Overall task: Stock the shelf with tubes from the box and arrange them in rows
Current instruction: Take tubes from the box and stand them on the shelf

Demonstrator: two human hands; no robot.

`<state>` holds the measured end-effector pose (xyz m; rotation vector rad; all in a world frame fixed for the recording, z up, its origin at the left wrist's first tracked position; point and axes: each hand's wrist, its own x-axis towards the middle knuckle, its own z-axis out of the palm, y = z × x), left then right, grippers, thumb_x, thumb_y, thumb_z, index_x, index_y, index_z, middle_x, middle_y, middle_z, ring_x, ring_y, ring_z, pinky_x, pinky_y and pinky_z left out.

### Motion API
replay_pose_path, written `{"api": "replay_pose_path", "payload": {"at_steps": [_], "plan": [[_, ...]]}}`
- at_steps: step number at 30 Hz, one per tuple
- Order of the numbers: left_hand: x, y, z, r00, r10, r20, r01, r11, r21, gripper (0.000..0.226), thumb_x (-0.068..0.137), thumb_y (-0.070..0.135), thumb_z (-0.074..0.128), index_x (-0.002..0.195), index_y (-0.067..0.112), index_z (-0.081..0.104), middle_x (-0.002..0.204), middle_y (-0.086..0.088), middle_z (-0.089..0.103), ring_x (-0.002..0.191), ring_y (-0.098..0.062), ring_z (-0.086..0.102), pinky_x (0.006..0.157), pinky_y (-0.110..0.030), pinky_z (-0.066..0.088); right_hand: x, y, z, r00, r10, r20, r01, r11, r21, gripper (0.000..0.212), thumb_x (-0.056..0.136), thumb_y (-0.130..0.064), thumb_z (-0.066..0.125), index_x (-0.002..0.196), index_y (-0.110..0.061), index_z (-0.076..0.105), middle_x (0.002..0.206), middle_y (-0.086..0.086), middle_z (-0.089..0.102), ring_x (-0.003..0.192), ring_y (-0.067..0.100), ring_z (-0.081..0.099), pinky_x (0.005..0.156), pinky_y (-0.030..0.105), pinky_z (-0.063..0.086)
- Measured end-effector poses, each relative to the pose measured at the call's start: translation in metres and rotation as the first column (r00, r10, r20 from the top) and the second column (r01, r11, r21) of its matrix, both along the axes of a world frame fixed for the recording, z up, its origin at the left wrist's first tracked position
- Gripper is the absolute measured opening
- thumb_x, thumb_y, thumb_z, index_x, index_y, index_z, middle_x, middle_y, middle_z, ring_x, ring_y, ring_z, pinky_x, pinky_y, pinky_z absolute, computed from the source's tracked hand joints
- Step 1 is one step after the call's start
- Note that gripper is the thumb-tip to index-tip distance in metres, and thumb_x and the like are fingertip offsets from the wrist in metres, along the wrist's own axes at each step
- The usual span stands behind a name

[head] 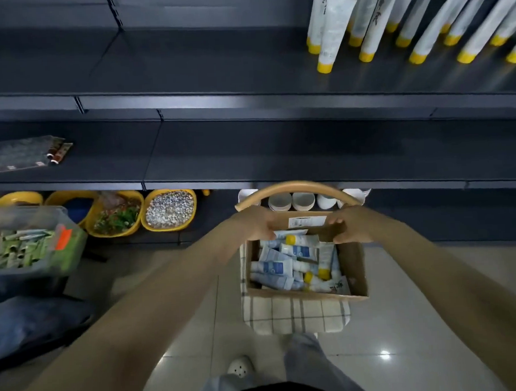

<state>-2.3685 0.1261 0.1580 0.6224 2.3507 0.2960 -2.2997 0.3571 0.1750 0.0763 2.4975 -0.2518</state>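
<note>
Right hand on brown cardboard box

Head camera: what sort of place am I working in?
Most likely a shop aisle: dark metal shelving, white yellow-capped tubes standing on it, and yellow tubs of loose goods at floor level.

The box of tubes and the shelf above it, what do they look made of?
The box looks like cardboard: matte brown, with thin walls and folded flaps. The shelf is probably painted metal: dark grey, faint sheen, thin folded front lip.

Left grip, right grip — both curled, forward.
</note>
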Motion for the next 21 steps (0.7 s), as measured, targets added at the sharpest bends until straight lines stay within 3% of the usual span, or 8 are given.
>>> {"api": "replay_pose_path", "payload": {"at_steps": [6,11,14,21], "plan": [[-0.005,0.035,-0.074,0.991,0.121,0.054,-0.123,0.992,0.032,0.049,0.087,0.031,0.063,0.131,0.014,0.05,0.131,-0.006,0.055,0.117,-0.023,0.054,0.097,-0.037,0.045,-0.021,0.044,-0.068,0.997,-0.036,0.063,0.041,0.995,-0.086,0.049,0.086,-0.03,0.064,0.131,-0.018,0.05,0.135,0.003,0.048,0.12,0.022,0.049,0.098,0.031,0.043],[-0.006,0.062,-0.153,0.989,0.141,0.039,-0.14,0.99,-0.034,0.055,0.089,0.037,0.06,0.137,0.018,0.043,0.14,-0.006,0.048,0.125,-0.024,0.047,0.104,-0.037,0.04,-0.039,0.062,-0.136,0.995,-0.043,0.094,0.058,0.985,-0.161,0.047,0.087,-0.023,0.064,0.13,-0.011,0.049,0.131,0.006,0.05,0.115,0.024,0.051,0.09,0.024,0.038],[-0.014,0.074,-0.198,0.99,0.138,0.025,-0.136,0.989,-0.051,0.058,0.09,0.038,0.058,0.14,0.02,0.038,0.142,-0.005,0.046,0.126,-0.027,0.046,0.102,-0.04,0.042,-0.048,0.069,-0.183,0.987,-0.065,0.146,0.091,0.98,-0.176,0.046,0.085,-0.029,0.066,0.126,-0.013,0.052,0.124,0.008,0.056,0.109,0.023,0.054,0.092,0.03,0.044],[-0.051,0.106,-0.301,0.986,0.165,0.017,-0.166,0.983,0.084,0.058,0.091,0.033,0.057,0.143,0.021,0.036,0.148,-0.002,0.039,0.133,-0.024,0.038,0.106,-0.041,0.038,-0.064,0.083,-0.291,0.937,-0.265,0.227,0.297,0.947,-0.12,0.065,0.086,-0.026,0.066,0.143,-0.014,0.035,0.142,0.01,0.045,0.129,0.028,0.043,0.102,0.037,0.037]]}}
